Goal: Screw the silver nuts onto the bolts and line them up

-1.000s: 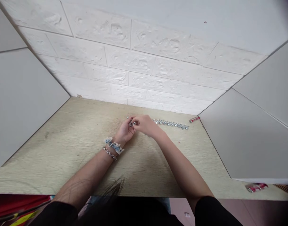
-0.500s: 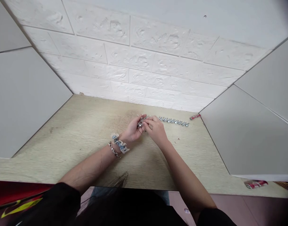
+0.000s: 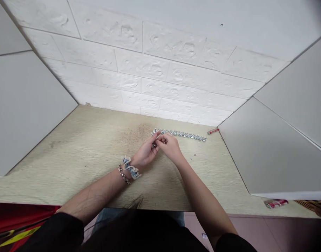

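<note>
My left hand (image 3: 147,151) is cupped palm up above the table, fingers curled round some small shiny metal pieces (image 3: 154,144). Their exact kind is too small to tell. Fingertips of my right hand (image 3: 171,148) are pinched together at the left hand's fingers; whatever lies between them is hidden. Just beyond both hands runs a row of small silvery metal pieces (image 3: 186,135), set closely side by side on the wooden table (image 3: 97,140). The left end of the row lies right behind my left fingertips.
A red battery-like cylinder (image 3: 213,131) lies past the right end of the row. Another red cylinder (image 3: 276,203) is by the front right edge. A white brick-patterned wall (image 3: 155,84) closes the back, with grey panels (image 3: 281,150) at both sides.
Both hands have drawn slightly down, away from the row, and more of its left end shows. The right fingers have shifted over the left hand. The whole view has shifted a little.
</note>
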{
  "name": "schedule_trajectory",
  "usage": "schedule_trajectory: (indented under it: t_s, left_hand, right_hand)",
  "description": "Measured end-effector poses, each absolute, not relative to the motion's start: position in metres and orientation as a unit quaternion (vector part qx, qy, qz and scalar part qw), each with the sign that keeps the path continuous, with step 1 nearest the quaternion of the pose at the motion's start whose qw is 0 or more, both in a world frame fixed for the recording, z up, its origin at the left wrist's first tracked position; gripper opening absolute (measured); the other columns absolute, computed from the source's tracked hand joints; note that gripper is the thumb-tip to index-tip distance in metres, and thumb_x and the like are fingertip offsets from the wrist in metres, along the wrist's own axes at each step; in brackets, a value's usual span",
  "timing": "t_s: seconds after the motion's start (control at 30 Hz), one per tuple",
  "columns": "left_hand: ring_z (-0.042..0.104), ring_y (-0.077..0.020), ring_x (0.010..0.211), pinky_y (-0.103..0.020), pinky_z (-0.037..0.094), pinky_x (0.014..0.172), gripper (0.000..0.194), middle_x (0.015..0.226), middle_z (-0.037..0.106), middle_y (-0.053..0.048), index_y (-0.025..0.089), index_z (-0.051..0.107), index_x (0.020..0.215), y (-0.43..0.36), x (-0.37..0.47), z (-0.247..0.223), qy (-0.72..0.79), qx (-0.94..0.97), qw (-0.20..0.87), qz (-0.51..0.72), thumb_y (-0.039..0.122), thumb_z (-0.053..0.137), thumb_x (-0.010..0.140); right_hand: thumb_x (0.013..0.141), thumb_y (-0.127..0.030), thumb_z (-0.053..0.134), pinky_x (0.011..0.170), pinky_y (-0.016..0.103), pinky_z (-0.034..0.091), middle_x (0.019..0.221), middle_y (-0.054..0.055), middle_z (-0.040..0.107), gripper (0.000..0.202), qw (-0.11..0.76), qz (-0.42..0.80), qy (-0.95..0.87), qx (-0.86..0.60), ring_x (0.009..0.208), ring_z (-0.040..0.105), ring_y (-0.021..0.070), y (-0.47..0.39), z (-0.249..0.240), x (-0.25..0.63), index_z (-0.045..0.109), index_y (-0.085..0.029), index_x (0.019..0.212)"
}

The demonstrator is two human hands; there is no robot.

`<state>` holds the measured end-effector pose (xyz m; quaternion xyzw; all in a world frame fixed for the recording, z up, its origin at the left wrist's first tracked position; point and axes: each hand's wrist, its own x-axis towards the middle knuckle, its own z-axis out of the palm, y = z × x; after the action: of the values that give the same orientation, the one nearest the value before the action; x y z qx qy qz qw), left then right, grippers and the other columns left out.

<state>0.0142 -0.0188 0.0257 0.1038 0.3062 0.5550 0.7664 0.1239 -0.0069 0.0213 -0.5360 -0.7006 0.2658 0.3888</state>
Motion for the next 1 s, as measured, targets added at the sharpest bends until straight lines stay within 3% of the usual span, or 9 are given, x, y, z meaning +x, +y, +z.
schedule_trajectory:
  t_s: [0.23,0.37,0.47,0.67,1.0]
  left_hand:
    - [0.060,-0.0032,0.064,-0.009,0.050,0.058,0.011,0.076,0.064,-0.002,0.010,0.063,0.086,-0.011,0.009,0.016,0.319,0.133,0.755,0.557,0.013,0.053,0.087]
    - [0.042,0.0006,0.043,-0.007,0.028,0.034,0.013,0.059,0.051,0.004,0.011,0.062,0.086,-0.008,0.004,0.014,0.354,0.200,0.733,0.545,0.021,0.066,0.079]
    - [0.029,0.0004,0.037,-0.012,0.015,0.031,0.021,0.052,0.042,0.007,0.013,0.058,0.074,-0.009,0.002,0.017,0.381,0.286,0.720,0.504,0.030,0.069,0.074]
    - [0.029,-0.0030,0.038,-0.019,0.018,0.037,0.028,0.045,0.039,0.006,0.015,0.050,0.055,-0.013,0.002,0.023,0.432,0.537,0.597,0.411,0.030,0.061,0.076]
    - [0.028,-0.0050,0.043,-0.020,0.019,0.044,0.026,0.042,0.037,0.005,0.016,0.045,0.049,-0.006,0.003,0.015,0.458,0.563,0.547,0.416,0.021,0.054,0.072]
  right_hand:
    - [0.080,-0.029,0.051,0.066,0.027,0.042,0.076,0.001,0.055,0.014,0.409,0.237,-0.719,-0.509,0.070,0.051,0.0140,-0.005,0.015,0.128,0.054,-0.020,0.070]
    - [0.088,-0.030,0.043,0.068,0.028,0.043,0.082,0.003,0.059,0.017,0.420,0.193,-0.740,-0.489,0.073,0.053,0.0147,-0.008,0.016,0.131,0.054,-0.020,0.080]
    - [0.090,-0.031,0.041,0.069,0.028,0.045,0.081,0.003,0.062,0.021,0.450,0.165,-0.719,-0.503,0.073,0.055,0.0149,-0.011,0.016,0.131,0.059,-0.020,0.088]
    - [0.087,-0.027,0.049,0.082,0.030,0.048,0.091,0.006,0.070,0.020,0.494,0.123,-0.727,-0.460,0.086,0.063,0.0166,-0.013,0.016,0.130,0.068,-0.019,0.088]
    - [0.086,-0.025,0.050,0.088,0.034,0.048,0.097,0.005,0.071,0.021,0.436,0.132,-0.752,-0.476,0.093,0.063,0.0178,-0.006,0.011,0.134,0.070,-0.022,0.091]
